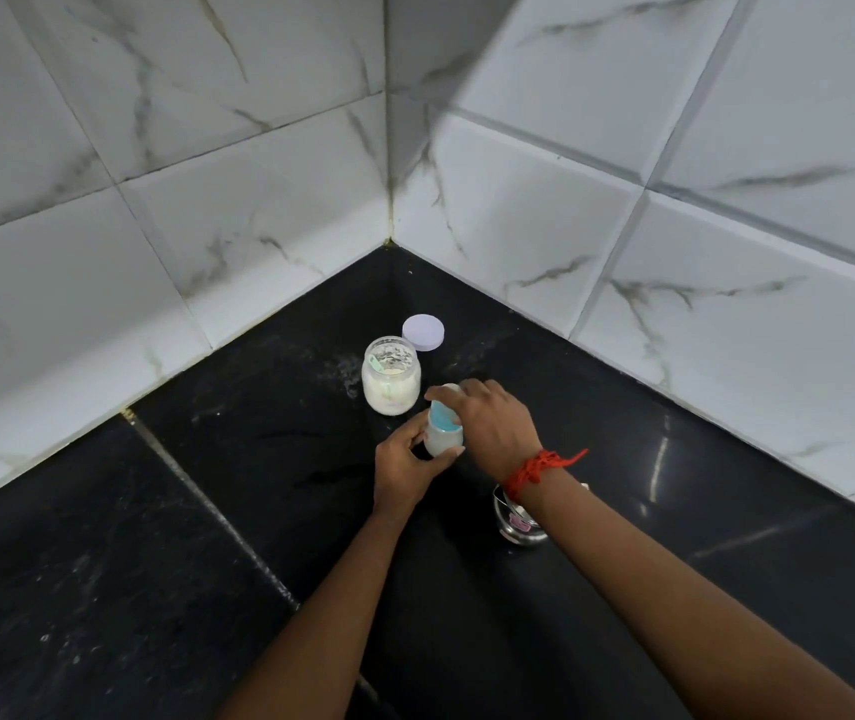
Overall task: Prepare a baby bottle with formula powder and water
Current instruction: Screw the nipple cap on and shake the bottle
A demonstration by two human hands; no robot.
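Observation:
A small baby bottle [443,438] with a blue collar and milky contents stands on the black counter. My left hand [407,467] wraps around its lower body. My right hand [493,426], with a red thread at the wrist, grips the bottle's top from above; the cap is mostly hidden under its fingers. Just behind stands an open glass jar of formula powder [390,383] with a green scoop inside. The jar's pale purple lid [423,332] lies flat behind it.
A steel cup [518,527] stands under my right forearm, partly hidden. White marble-pattern tiled walls [518,210] meet in a corner right behind the jar. Powder is spilt on the black counter [238,485] beside the jar.

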